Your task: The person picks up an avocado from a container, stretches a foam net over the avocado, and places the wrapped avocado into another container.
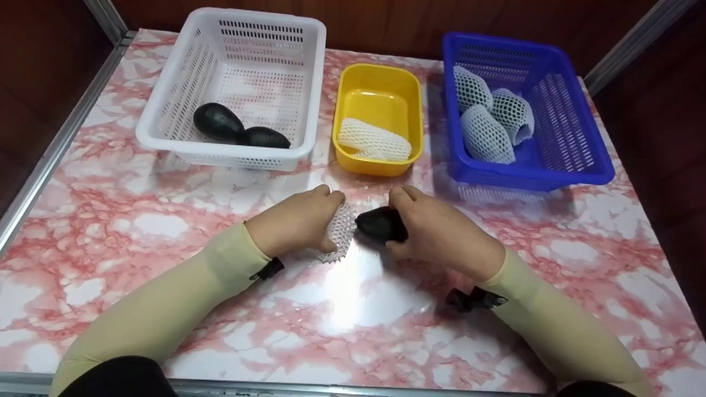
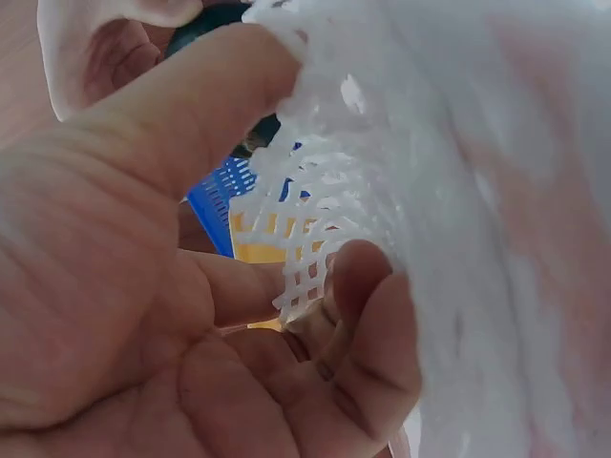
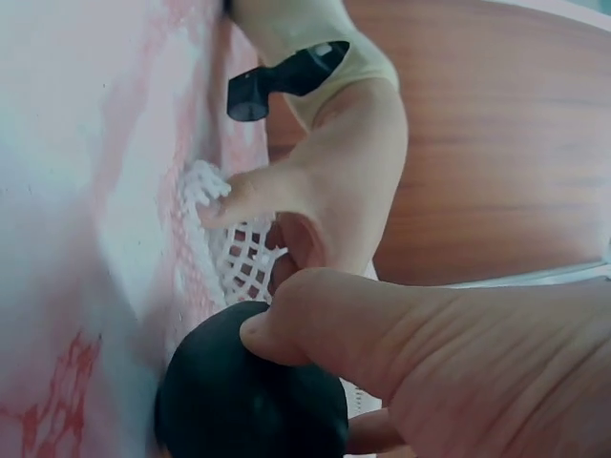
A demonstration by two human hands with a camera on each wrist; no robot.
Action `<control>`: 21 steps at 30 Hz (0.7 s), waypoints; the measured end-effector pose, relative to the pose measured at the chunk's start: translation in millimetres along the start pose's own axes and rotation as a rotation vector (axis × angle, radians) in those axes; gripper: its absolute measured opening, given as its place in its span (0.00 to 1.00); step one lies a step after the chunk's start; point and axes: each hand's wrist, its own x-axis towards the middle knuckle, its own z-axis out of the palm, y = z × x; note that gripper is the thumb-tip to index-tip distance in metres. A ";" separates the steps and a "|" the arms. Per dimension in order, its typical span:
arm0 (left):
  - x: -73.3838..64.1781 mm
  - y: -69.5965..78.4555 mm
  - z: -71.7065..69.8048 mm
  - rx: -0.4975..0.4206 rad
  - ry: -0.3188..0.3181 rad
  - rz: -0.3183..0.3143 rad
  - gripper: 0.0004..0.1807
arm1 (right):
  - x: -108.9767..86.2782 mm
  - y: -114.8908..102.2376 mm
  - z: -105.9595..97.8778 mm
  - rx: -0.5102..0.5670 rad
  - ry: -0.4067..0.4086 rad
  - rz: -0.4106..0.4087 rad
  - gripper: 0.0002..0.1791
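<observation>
First, a metal rail (image 1: 58, 149) borders the pink-and-white bench (image 1: 127, 259), and the white basket (image 1: 231, 157) stands near it, toward the far side. Two dark fruits (image 1: 218, 122) lie against each other by that basket's front wall, with bare perforated floor stretching behind them. Nearer the person, the left hand (image 1: 298, 220) comes in from a pale sleeve (image 1: 165, 298); its grip is partly spread, thumb apart from the curled fingers, and has hold of a white foam net (image 1: 342, 234). Beyond both hands sits the yellow bin (image 1: 380, 102), more netting (image 1: 375, 138) in its front half and its rear floor showing; narrow strips of bench part it from each basket. Between the hands is the dark oval fruit (image 1: 378, 225), its tip just beside the net's rim; whether the two touch I cannot tell. A wide stretch of bench runs from here to the near edge. The right hand (image 1: 441, 229) has its grip closed round the fruit's other end. Farther right, the blue basket (image 1: 524, 179) holds three netted pieces (image 1: 486, 135) toward its left wall, leaving floor room at its right, close to the bench's right edge.
</observation>
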 end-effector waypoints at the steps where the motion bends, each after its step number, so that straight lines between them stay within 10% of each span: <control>1: 0.4 0.2 -0.4 0.003 -0.003 0.002 0.42 | 0.2 0.7 -0.3 0.005 0.014 -0.003 0.33; 12: 2.6 2.1 -2.9 0.017 -0.004 0.005 0.39 | 12.6 -7.1 16.8 0.061 0.146 -0.118 0.33; 21: -0.6 5.1 -5.7 -0.062 0.127 0.094 0.26 | 13.2 -9.7 23.1 0.066 0.150 -0.136 0.32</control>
